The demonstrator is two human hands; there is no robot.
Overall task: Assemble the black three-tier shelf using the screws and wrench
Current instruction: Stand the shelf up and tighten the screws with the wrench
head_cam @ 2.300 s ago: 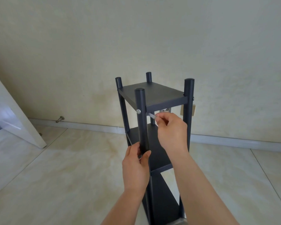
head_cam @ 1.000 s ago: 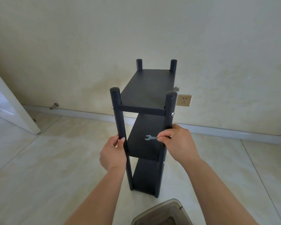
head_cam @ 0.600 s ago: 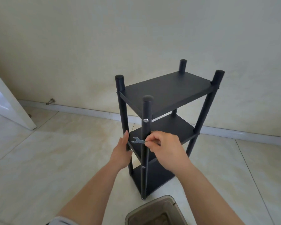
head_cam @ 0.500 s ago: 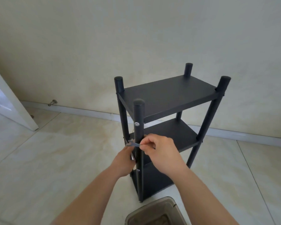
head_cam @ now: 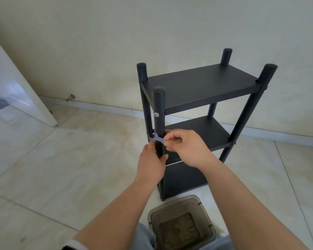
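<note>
**A:** Shelf (head_cam: 199,87), black, three tiers: in the head view it stands upright on the tiled floor (head_cam: 70,159) near a cream wall (head_cam: 152,33), all four posts in place and all three boards seated between them. So how much is left?

**B:** Little, by the look of it. One silver screw (head_cam: 156,115) shows in the near post (head_cam: 159,112) just under the top board. The left hand (head_cam: 151,166) grips that post lower down, fingers curled round it. The right hand (head_cam: 185,147) pinches the small flat wrench (head_cam: 157,138), whose open end reaches left past the post at middle-tier height.

**A:** Is it on a fastener?

**B:** Cannot tell; the hands hide the joint there. Judging from the pose, the middle-tier screw on this post is being tightened.

**A:** And the other joints?

**B:** Too dark or hidden to check. A brown-tinted plastic box (head_cam: 181,226) sits on the floor just beside the shelf's foot; its contents are unclear.
</note>
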